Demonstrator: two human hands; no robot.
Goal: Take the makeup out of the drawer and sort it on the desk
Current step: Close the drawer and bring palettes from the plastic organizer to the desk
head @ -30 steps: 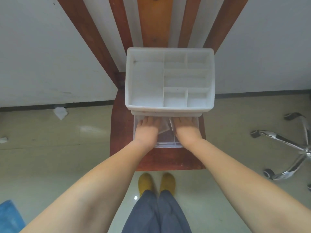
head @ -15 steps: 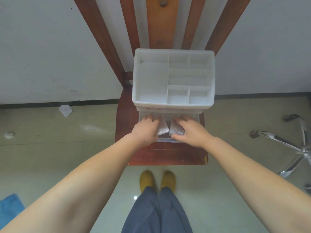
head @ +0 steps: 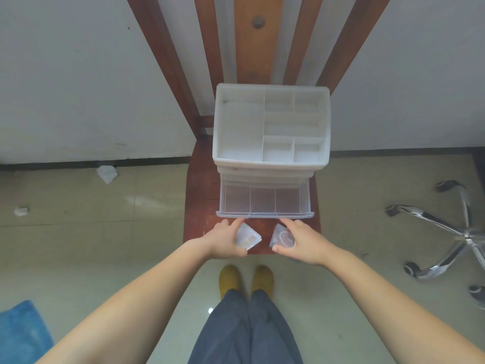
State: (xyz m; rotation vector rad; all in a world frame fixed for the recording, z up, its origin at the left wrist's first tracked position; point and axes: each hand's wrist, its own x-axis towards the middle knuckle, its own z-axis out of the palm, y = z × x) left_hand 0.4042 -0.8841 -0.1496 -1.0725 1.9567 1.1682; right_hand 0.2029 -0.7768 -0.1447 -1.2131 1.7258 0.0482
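Holding one clear makeup case in each hand, just short of the open drawer's front lip. Left hand [head: 226, 241] pinched around a flat square case [head: 247, 236] with a pale insert, thumb below, fingers above. Right hand [head: 298, 241] clamped on a second case [head: 282, 236] showing a round pan inside. Clear drawer [head: 264, 214] ahead of both hands, all three compartments looking empty. Best now, probably: lower both cases flat onto the brown tabletop [head: 198, 224] directly beneath the hands, side by side, well apart from each other and back from the near edge. Slippery plastic, so set down before loosening fingers. White organiser [head: 270, 88] beyond the drawer, trays bare.
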